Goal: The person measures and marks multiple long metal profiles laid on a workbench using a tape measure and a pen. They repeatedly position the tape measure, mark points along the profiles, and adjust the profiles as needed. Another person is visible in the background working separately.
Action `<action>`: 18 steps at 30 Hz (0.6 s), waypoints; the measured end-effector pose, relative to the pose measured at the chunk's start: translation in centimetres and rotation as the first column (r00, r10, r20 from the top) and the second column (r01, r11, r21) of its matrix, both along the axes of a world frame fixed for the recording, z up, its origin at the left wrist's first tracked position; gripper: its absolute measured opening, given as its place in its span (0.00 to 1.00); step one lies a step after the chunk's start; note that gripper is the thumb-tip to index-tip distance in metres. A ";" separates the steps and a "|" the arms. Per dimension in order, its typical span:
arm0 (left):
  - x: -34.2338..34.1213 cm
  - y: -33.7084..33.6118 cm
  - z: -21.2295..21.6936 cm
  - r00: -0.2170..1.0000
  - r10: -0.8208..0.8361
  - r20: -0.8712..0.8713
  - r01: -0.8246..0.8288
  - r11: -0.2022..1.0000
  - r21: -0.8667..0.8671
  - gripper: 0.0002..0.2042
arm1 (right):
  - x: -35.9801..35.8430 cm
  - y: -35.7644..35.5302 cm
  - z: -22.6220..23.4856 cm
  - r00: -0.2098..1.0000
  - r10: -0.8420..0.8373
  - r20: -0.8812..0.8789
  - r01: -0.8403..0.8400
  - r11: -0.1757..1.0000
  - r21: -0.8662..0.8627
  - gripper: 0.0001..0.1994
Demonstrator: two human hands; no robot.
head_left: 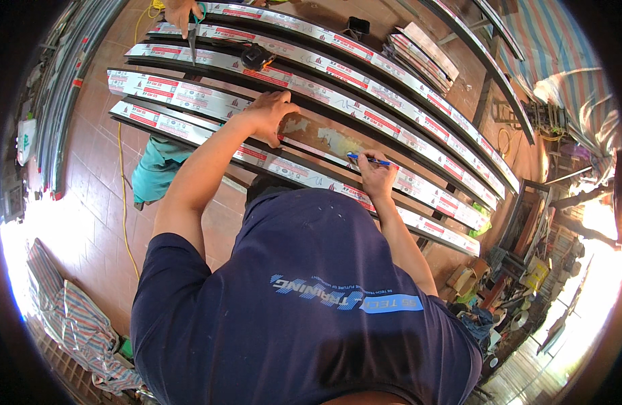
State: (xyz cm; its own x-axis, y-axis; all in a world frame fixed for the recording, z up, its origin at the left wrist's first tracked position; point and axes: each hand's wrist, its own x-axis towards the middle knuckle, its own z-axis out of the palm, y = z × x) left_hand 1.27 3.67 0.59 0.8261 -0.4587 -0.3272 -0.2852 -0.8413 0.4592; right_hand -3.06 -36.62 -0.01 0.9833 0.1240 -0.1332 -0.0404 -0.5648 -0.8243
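open workshop, red-brown tiled floor [95, 202], yellow cable trailing across it, striped tarp at the lower left. long metal profiles [365, 88] in printed protective film lie side by side, raised off the floor and parallel, so each one can be reached along its length.

your left hand [272, 116] lies palm-down on the bare strip [324, 138], the one profile with its film off; it seems placed there to pin the strip so it does not shift. grip: fingers spread and flat, closed around nothing.

your right hand [377, 177] holds a blue pen [366, 160] in a writing pinch, fingers clamped together on the barrel, tip on or just above the strip's near edge, just beside the left hand. contact cannot be confirmed.

a tape measure [257, 57] sits on a profile further back. another person's hand [181, 15] holds scissors [193, 37] at the top edge.
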 end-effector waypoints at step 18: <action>-0.1 0.1 -1.1 0.998 0.009 0.056 -0.007 0.999 -0.041 0.53 | 0.1 -1.4 -0.4 1.000 -0.030 0.001 0.030 0.996 0.088 0.10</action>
State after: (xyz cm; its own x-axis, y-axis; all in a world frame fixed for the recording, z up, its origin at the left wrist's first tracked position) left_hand 1.13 3.73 -0.49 0.8466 -0.4637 -0.2613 -0.3047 -0.8248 0.4763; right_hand -2.92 -38.02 -0.38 0.9871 0.1056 -0.1205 -0.0540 -0.4885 -0.8709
